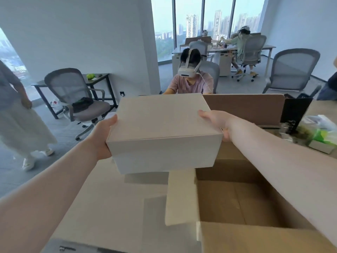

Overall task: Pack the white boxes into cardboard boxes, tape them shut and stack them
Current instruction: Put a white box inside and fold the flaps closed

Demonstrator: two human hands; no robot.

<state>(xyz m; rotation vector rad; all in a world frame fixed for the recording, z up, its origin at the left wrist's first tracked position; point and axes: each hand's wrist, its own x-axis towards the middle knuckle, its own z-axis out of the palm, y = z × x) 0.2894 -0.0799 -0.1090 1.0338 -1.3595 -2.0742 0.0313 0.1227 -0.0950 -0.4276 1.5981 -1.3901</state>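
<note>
Plainly, both hands held one white box [164, 132] up in the air between them. The left hand [102, 137] gripped its left end, thumb on the top edge and the fingers hidden behind or beneath the side. The right hand [216, 119] clasped the right end, thumb lying along the top face and a fingertip curled round the near right corner. The box sat level, its long side running from hand to hand.

Below the right forearm stood an open cardboard box [237, 203], its brown bottom bare where it showed and its flaps spread. Just under the held box, between the arms, the near flap [180, 196] stood up pale, and further white surfaces [113, 198] lay beneath the left forearm.

Beyond the hands a seated person wearing a headset [188, 70] faced this way. Left of the left hand stood a grey office chair [76, 99]; right of the right hand lay some green packets [322, 136] on a desk.
</note>
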